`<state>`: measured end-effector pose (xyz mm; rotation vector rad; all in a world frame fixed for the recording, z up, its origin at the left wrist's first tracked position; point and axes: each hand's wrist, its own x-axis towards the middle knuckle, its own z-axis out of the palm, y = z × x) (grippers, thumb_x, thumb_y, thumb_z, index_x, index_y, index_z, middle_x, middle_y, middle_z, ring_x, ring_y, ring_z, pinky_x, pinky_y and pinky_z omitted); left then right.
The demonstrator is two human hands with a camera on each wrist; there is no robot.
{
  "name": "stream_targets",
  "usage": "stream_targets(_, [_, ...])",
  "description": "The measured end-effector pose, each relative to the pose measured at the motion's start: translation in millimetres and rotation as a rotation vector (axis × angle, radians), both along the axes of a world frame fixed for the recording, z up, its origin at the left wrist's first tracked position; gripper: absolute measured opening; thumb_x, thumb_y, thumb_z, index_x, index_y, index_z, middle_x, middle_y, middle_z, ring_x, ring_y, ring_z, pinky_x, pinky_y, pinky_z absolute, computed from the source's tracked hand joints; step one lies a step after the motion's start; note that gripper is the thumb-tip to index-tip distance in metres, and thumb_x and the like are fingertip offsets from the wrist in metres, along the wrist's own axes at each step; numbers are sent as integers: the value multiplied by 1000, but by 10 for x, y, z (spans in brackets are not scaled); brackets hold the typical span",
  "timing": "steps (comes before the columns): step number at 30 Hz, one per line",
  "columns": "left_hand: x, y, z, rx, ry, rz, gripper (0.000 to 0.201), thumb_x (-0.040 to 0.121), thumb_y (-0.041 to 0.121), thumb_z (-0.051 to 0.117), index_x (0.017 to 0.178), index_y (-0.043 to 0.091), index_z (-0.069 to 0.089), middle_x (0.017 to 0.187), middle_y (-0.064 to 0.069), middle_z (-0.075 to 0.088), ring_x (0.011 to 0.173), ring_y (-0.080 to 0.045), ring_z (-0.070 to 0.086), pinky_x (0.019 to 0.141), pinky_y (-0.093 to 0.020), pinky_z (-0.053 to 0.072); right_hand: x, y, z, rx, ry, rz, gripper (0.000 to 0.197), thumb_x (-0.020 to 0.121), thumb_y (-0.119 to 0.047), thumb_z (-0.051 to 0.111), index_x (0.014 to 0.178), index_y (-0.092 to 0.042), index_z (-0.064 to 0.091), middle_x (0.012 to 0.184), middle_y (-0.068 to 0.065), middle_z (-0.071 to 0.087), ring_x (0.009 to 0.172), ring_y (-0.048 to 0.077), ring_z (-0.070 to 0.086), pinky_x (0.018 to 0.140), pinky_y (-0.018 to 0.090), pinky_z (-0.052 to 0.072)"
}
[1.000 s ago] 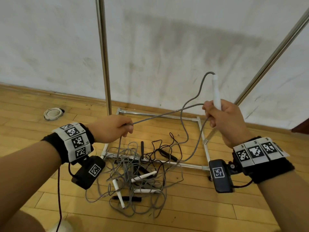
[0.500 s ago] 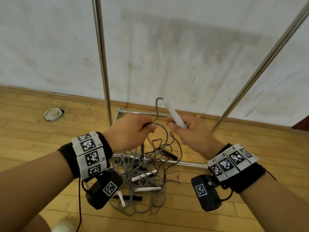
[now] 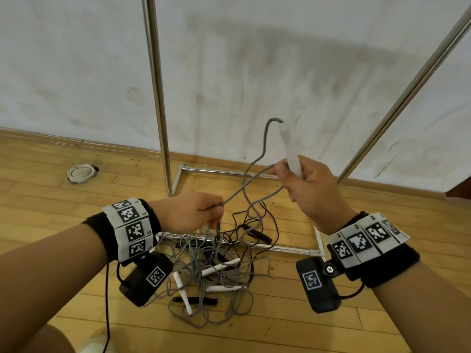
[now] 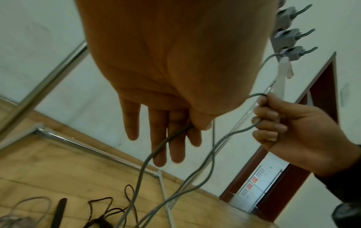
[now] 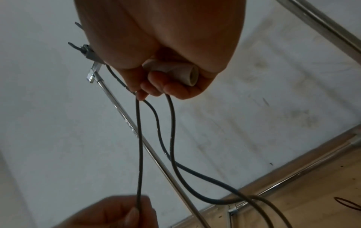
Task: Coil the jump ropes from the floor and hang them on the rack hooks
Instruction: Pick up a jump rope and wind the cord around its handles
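My right hand (image 3: 309,186) grips the white handle (image 3: 290,151) of a grey jump rope and also holds loops of its cord (image 5: 171,123) between the fingers. My left hand (image 3: 198,212) pinches the same grey cord (image 3: 244,187) between thumb and fingers (image 4: 195,123), lower and to the left. From there the cord drops to a tangled pile of ropes (image 3: 216,266) on the floor, grey and dark cords with white and black handles. Grey rack hooks (image 4: 289,35) show high up in the left wrist view.
The rack's chrome uprights (image 3: 156,98) and base frame (image 3: 254,247) stand against the white wall, with the pile lying across the front bar. A white coiled rope (image 3: 81,173) lies on the wood floor at the left. A dark red door (image 4: 320,98) stands to the right.
My hands came together half a second ago and have now drawn apart again. The right hand has risen with the handle; another loop of cord hangs from it.
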<state>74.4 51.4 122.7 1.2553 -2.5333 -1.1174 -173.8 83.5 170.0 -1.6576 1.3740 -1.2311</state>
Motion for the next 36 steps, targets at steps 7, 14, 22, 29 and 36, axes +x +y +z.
stream_targets(7, [116,-65,-146,62,-183,-28,30,106,31,36,95,27,64,98,15,67,92,1,57,84,-24,41,-249,-36,108,-66,-36,-151,22,97,-24,60,78,-27,70,55,-11,49,54,15,41,55,33,40])
stream_targets(14, [116,-137,-174,-127,-228,43,32,105,33,39,77,32,56,69,10,54,63,-2,50,58,-18,34,-431,-95,2,-11,74,-196,11,94,-30,63,91,-36,73,72,2,63,54,13,47,58,33,43])
stream_targets(22, [-124,36,34,-243,23,-6,28,103,34,43,87,27,64,63,32,56,59,8,52,55,-9,37,-234,-42,-192,-130,440,-37,13,95,-26,63,107,-24,68,95,-8,61,79,5,55,67,15,42])
stream_targets(29, [-276,142,207,-415,175,105,27,102,32,45,79,30,58,52,19,53,54,6,51,51,-14,35,117,57,-326,79,353,272,6,94,-31,63,92,-35,68,62,-12,57,50,2,47,48,16,37])
stream_targets(36, [-186,91,159,-258,222,119,27,101,35,47,75,31,53,66,4,62,58,-2,55,55,-14,43,106,-4,-255,59,329,157,17,92,-31,67,76,-25,67,57,-7,58,46,2,46,46,17,36])
